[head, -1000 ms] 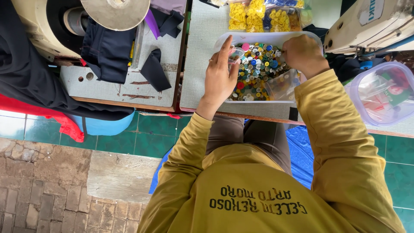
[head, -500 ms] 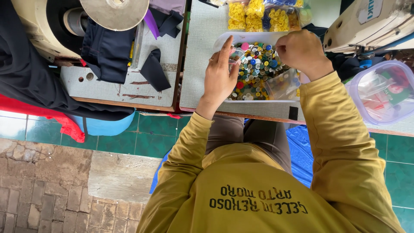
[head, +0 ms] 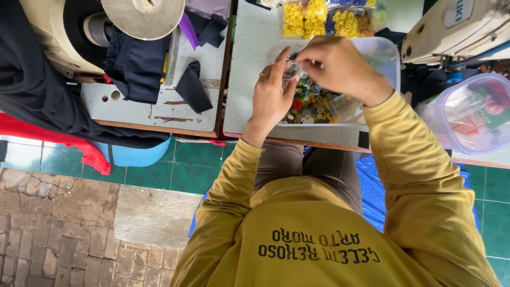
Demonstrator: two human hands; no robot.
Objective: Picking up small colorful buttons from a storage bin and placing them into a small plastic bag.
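Pinching small clear bag (head: 291, 72) between both hands above tub (head: 388, 56) of mixed buttons (head: 308, 101), so I note any spill drops back in. Left hand (head: 273, 95): thumb and forefinger closed on bag edge. Right hand (head: 337, 66): fingertips gripping same bag. Yellow button packs (head: 313, 13) just beyond tub; grey table (head: 249, 64) beneath.

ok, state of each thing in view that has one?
clear tub: open, full of mixed coloured buttons
left hand: fingers pinched over tub, contents unclear
right hand: closed above tub, meeting left fingertips
button bags: filled
round container: lidded
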